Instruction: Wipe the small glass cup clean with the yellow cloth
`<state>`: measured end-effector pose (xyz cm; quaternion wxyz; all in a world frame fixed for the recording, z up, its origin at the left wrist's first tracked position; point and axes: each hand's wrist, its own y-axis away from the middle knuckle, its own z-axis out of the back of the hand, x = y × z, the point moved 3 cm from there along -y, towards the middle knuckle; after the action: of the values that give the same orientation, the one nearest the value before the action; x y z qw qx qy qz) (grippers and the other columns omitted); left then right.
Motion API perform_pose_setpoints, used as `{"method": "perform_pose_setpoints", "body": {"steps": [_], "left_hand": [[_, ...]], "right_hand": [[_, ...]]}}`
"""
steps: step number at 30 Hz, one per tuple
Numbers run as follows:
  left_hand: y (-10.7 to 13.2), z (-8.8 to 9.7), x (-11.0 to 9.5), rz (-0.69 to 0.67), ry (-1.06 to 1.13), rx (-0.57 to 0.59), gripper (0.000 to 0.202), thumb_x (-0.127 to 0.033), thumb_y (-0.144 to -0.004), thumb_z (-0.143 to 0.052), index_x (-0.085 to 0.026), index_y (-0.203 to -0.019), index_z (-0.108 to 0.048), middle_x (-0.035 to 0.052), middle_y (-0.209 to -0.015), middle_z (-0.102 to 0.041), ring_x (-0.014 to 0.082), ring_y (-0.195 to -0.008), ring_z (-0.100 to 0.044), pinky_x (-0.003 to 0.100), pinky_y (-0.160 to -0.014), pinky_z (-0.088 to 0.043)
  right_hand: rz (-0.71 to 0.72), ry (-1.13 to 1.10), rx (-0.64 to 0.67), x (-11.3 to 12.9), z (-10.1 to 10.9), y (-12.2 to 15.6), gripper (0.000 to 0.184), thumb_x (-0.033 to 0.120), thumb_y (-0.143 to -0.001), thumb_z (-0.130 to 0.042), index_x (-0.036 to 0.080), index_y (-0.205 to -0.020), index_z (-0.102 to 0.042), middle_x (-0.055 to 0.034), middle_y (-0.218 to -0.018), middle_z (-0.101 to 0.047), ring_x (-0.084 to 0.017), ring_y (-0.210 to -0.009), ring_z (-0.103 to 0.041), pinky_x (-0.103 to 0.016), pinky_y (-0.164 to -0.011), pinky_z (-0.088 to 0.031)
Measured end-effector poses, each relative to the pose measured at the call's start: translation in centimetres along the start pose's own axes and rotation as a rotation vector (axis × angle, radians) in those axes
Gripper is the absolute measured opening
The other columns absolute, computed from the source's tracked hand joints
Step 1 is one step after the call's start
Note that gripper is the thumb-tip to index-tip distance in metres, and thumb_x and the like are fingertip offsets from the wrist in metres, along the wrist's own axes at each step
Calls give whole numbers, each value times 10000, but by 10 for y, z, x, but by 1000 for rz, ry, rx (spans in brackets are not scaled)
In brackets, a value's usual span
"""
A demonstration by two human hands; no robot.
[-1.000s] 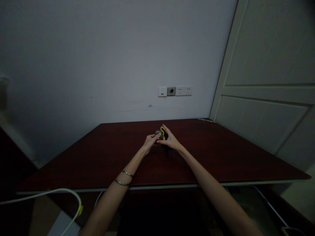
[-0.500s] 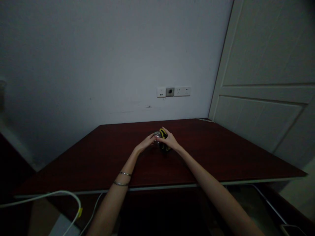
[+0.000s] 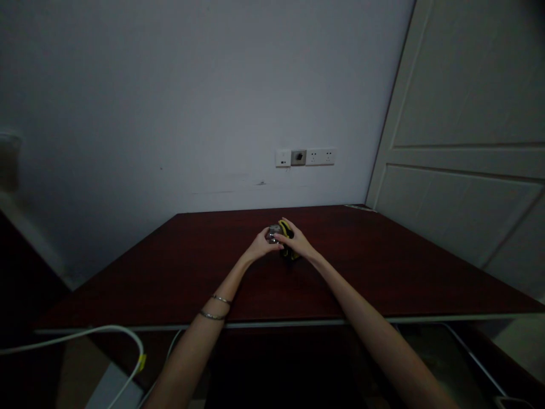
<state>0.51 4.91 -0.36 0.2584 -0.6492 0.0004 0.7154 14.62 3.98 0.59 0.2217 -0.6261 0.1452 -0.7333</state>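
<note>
Both hands meet above the middle of the dark red table [image 3: 204,267]. My left hand [image 3: 258,246] is closed round the side of a small shiny, rounded thing [image 3: 273,233] that looks like clear glass or metal; its exact kind is too small and dim to tell. My right hand [image 3: 299,244] grips a black and yellow cloth-like piece [image 3: 285,229], with its thumb reaching across onto the shiny thing. Part of the black and yellow piece hangs below the right palm. The fingers partly cover both things.
Behind the table stands a pale wall with a row of sockets [image 3: 321,157] and a switch. A white panelled door [image 3: 460,130] is on the right. At the lower left, a white cable [image 3: 114,328] with a yellow tag loops over the table's front edge.
My left hand has turned slightly, its fingers now lower on the shiny thing and uncovering more of it. The view has shifted a little; both things stay held.
</note>
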Motion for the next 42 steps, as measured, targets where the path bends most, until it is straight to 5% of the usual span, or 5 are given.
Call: {"method": "perform_pose_setpoints", "body": {"steps": [14,23,34,42], "left_hand": [[2,-5,2,-117,-77,-100,788,-276,-478,-797,-105,-1168,-459,136,-1121,-578,224,-1009,-556,348,-901,-420],[18,-17,-17,-179,-374,-55,864,-337,-458,-791,-149,-1224,-439,95,-1112,-589,243,-1034,-539,349,-928,-394],[14,-14,-12,-207,-344,-95,895,-337,-472,-788,-159,-1261,-406,96,-1154,-576,227,-1048,-542,334,-934,-391],[9,-18,-1,-167,-132,-125,862,-288,-432,-813,-130,-1198,-450,116,-1139,-577,227,-1037,-551,323,-920,-422]], "right_hand": [[411,70,-45,25,-3,11,343,377,-812,-518,242,-1118,-597,-43,-1254,-534,-190,-1212,-434,-369,-1043,-309],[154,-28,-75,8,7,-2,406,484,-798,-484,206,-1050,-639,-59,-1086,-645,-213,-997,-593,-377,-902,-454],[427,137,-41,28,2,15,300,390,-807,-521,279,-1062,-633,-12,-1165,-599,-215,-1198,-449,-432,-1044,-312],[92,-131,-134,7,9,-2,428,514,-772,-504,220,-1052,-641,-40,-1106,-637,-223,-1034,-578,-391,-930,-442]]}}
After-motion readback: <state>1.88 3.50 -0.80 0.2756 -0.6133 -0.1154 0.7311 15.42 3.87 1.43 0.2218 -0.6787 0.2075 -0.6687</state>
